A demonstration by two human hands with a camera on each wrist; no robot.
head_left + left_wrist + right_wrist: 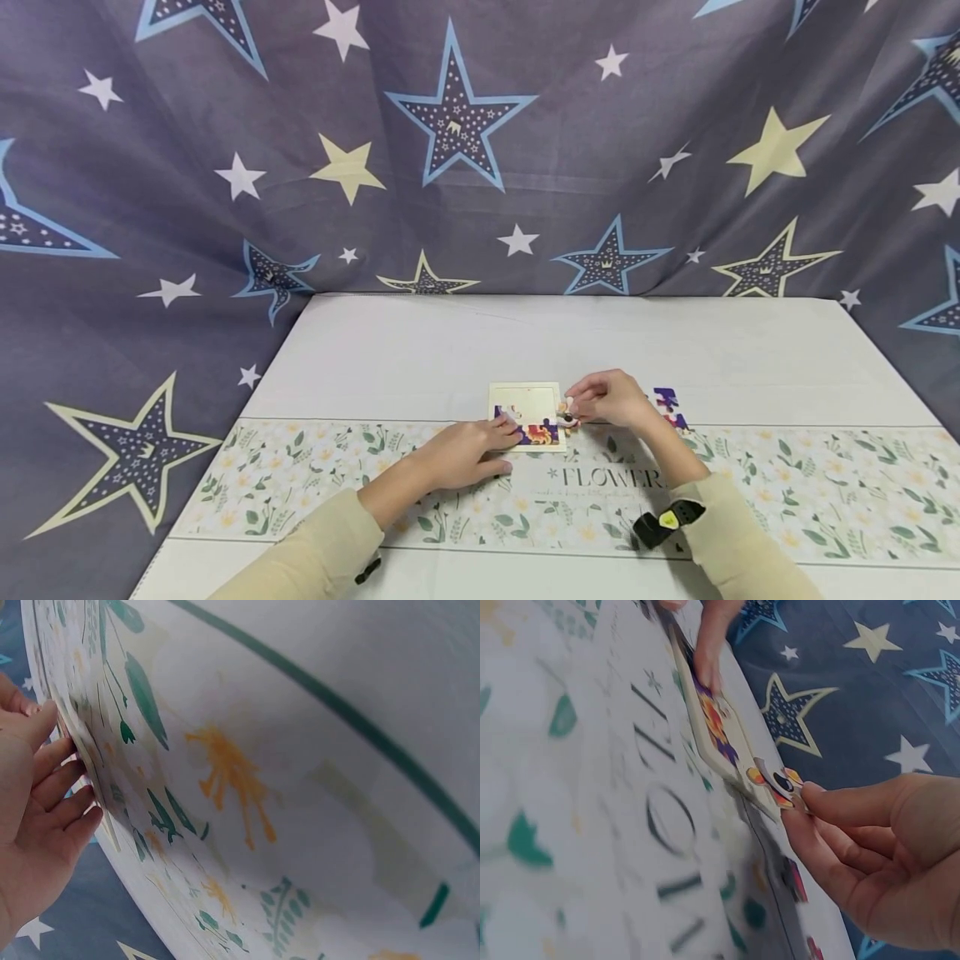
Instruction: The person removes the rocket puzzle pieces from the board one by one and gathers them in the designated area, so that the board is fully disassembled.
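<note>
A shallow cream puzzle tray [525,393] lies on the table, its lower part filled with purple, red and yellow jigsaw pieces [542,434]. My left hand [467,452] rests at the tray's lower left, fingertips touching the pieces there. In the left wrist view, the fingers [61,776] lie fairly straight along the tray's edge [94,769]. With thumb and forefinger, my right hand [611,400] pinches a puzzle piece [778,782] in white, orange and black. That piece is tilted, close over the tray's right edge.
Loose purple and red puzzle pieces [670,407] lie to the right, beyond my right hand. A floral strip with lettering [611,477] crosses the white table [420,350]. A star-patterned curtain [570,150] hangs behind the table and at its sides.
</note>
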